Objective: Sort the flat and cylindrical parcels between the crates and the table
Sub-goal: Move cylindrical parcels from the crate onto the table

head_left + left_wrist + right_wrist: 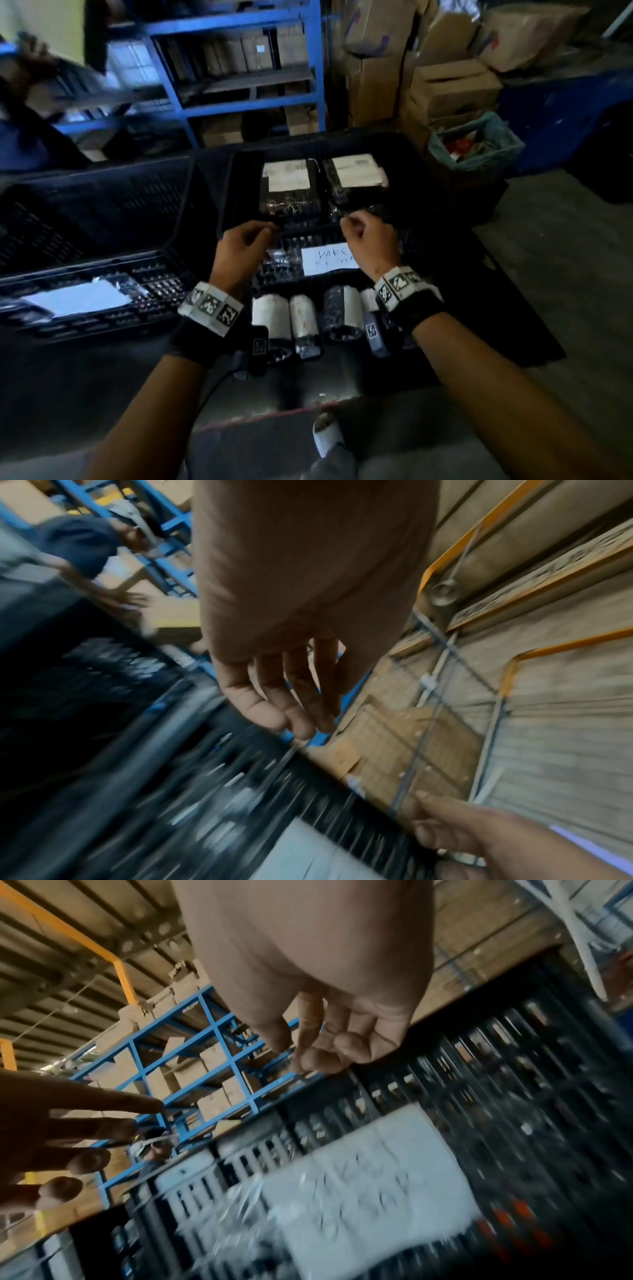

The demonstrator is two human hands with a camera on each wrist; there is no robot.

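Note:
Two flat black parcels with white labels [291,185] [356,174] lie side by side in the black crate [428,164] ahead. Several cylindrical parcels [270,315] [305,317] [342,315] stand in a row on the black table [496,308] before it. My left hand [246,240] hovers over the crate's near rim, its fingers [291,710] relaxed and holding nothing. My right hand [363,236] is beside it, by the right parcel's wrinkled edge. Its fingers [308,1056] are curled, thumb against index, with nothing seen between them.
A paper sign [325,262] is stuck to the crate's front. A second black crate [102,212] at left holds a white-labelled flat parcel [78,299]. Blue shelving [239,68], stacked cardboard boxes [445,85] and a lined bin [476,144] stand behind. Another person [27,102] is at far left.

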